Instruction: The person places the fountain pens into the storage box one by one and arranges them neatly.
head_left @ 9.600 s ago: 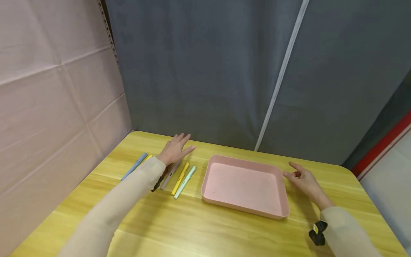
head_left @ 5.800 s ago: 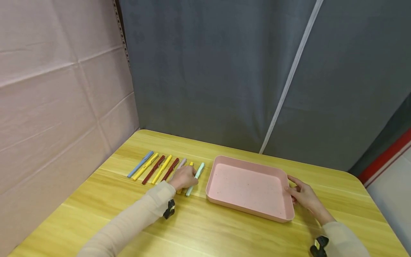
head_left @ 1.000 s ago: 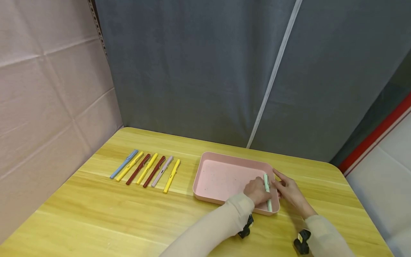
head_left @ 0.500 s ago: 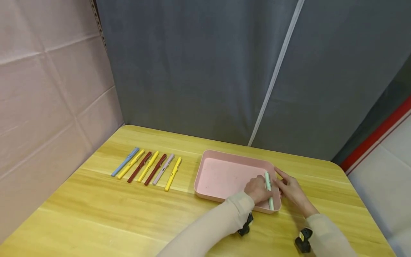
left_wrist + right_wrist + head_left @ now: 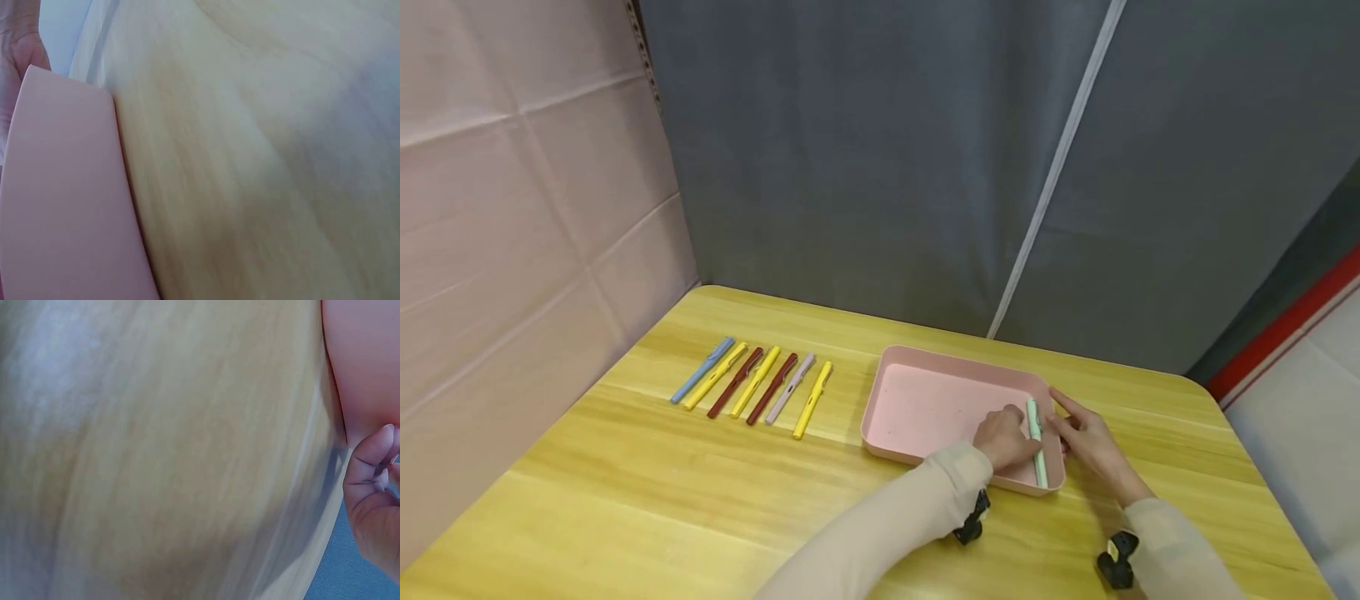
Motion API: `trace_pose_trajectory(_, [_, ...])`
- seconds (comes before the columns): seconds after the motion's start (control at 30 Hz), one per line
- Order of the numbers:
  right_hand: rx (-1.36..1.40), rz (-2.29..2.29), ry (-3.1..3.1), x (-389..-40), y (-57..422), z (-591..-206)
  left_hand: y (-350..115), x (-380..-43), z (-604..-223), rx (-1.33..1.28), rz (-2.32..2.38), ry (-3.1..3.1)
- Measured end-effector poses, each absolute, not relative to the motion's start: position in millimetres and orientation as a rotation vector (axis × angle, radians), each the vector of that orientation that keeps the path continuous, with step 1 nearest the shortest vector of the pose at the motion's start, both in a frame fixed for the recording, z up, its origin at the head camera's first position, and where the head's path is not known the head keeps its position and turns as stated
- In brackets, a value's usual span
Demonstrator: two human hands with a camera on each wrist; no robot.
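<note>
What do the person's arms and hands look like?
The left sleeve and right sleeve are long, plain and cream-coloured. A small black gadget sits near the left wrist, and a similar black device near the right. The left hand and right hand wear no gloves.

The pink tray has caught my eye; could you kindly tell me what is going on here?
A person's left-hand grip is at a mint-green pen inside the pink tray; whether it pinches the pen is hard to tell. The right-hand grip holds the tray's right end. Seven other pens lie in a row on the table, left of the tray.
</note>
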State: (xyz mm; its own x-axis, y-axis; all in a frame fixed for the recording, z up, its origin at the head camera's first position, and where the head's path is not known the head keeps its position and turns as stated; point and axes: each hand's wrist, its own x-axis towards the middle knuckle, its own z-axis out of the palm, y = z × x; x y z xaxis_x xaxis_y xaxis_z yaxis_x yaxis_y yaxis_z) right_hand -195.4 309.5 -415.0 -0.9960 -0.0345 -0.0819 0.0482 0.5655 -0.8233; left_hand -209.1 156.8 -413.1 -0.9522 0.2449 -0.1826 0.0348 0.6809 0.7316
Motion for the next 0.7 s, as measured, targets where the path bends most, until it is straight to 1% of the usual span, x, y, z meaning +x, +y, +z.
trace_pose_trajectory(0.23, [0.034, -1.409, 2.688, -196, 310, -414, 147, -214, -410, 0.232, 1.187, 2.624])
trace_pose_trajectory(0.7, [0.044, -1.403, 2.683, -196, 310, -413, 121, -220, -398, 0.282, 1.463, 2.424])
